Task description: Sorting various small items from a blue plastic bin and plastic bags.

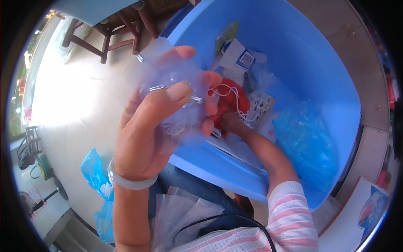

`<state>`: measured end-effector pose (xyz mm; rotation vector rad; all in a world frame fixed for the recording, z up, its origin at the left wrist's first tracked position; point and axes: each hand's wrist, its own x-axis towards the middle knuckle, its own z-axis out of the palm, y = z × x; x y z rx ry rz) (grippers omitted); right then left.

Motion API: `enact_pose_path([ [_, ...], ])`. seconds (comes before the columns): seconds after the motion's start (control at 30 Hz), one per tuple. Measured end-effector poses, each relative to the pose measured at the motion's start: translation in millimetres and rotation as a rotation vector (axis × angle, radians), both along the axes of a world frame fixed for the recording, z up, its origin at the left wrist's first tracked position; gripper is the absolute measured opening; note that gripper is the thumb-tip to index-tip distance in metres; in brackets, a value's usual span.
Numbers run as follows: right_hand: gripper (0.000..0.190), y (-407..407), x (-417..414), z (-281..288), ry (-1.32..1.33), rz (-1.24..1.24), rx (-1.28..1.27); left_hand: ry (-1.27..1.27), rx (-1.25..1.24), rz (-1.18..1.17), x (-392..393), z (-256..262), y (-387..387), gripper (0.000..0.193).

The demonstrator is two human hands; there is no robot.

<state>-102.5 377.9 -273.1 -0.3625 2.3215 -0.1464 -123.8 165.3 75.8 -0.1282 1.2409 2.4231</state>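
Note:
My left hand (154, 116), with a pale bangle (133, 182) at the wrist, is raised close to the camera. It grips several translucent plastic pieces (176, 110) with small metal clips or pins on them; their exact kind is blurred. Deep inside a large blue plastic bin (283, 47), my right hand (231, 123) reaches down onto a red cloth or bag (234, 97) with a white cord (236, 91). The right fingertips are hidden, so their hold cannot be told. Clear zip bags (182, 208) lie on my lap.
Inside the bin are a crumpled blue plastic bag (305, 138), a printed card (245, 60) and loose wrappers. A wooden stool (105, 37) stands at upper left. Another blue plastic bag (96, 173) hangs or lies beside my left wrist. A black cable (226, 215) crosses my lap.

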Motion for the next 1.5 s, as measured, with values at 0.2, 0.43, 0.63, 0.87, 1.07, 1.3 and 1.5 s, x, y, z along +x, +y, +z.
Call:
enact_pose_path([
  [0.2,0.021,35,11,-12,0.025,0.060,-0.044,-0.040,0.000,-0.005,-3,-4,6,0.062],
  [0.43,0.016,47,26,-9,-0.005,-0.249,-0.388,-0.057,-0.004,0.000,-3,-4,13,0.061],
  [0.63,0.016,43,30,-6,-0.104,-0.241,-0.284,-0.064,0.031,-0.009,-4,-6,12,0.060],
  [0.87,0.024,48,28,4,0.143,-0.406,-0.289,-0.067,0.006,-0.019,-3,-3,12,0.060],
  [1.07,0.035,44,18,-10,-0.017,-0.269,-0.042,-0.058,0.004,-0.026,-4,-5,14,0.061],
  [1.3,0.021,45,20,-4,-0.046,-0.133,-0.078,-0.050,-0.012,-0.032,-4,-6,15,0.061],
  [1.5,0.019,54,17,-8,0.178,-0.394,-0.313,-0.059,-0.009,-0.033,-6,-5,16,0.059],
])
